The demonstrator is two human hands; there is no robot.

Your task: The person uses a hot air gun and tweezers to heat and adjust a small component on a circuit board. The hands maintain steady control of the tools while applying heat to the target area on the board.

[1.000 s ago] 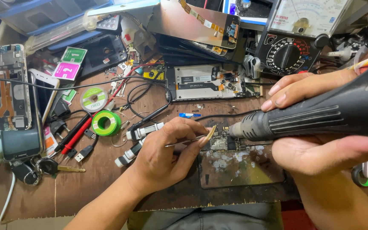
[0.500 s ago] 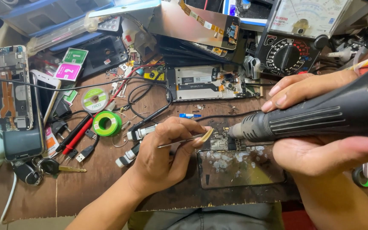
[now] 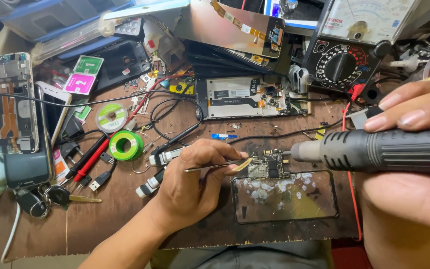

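My left hand [image 3: 192,187] pinches thin metal tweezers [image 3: 215,166] whose tips reach a small circuit board [image 3: 268,166] lying on the top edge of a dark glass panel [image 3: 284,197]. My right hand [image 3: 414,149] grips a thick grey hot-air handpiece [image 3: 374,149] held level, its metal nozzle pointing left and nearly touching the board's right side. The board carries several small chips and gold patches.
An opened phone [image 3: 247,97] lies behind the board, an analogue multimeter [image 3: 349,55] at back right. Green solder reels [image 3: 124,145], red and black probes [image 3: 88,159], keys [image 3: 51,197], and a bare phone frame [image 3: 13,102] crowd the left of the wooden bench [image 3: 115,224].
The tweezer tips have shifted slightly along the board's left edge. The handpiece stays aimed at the board, almost unmoved.
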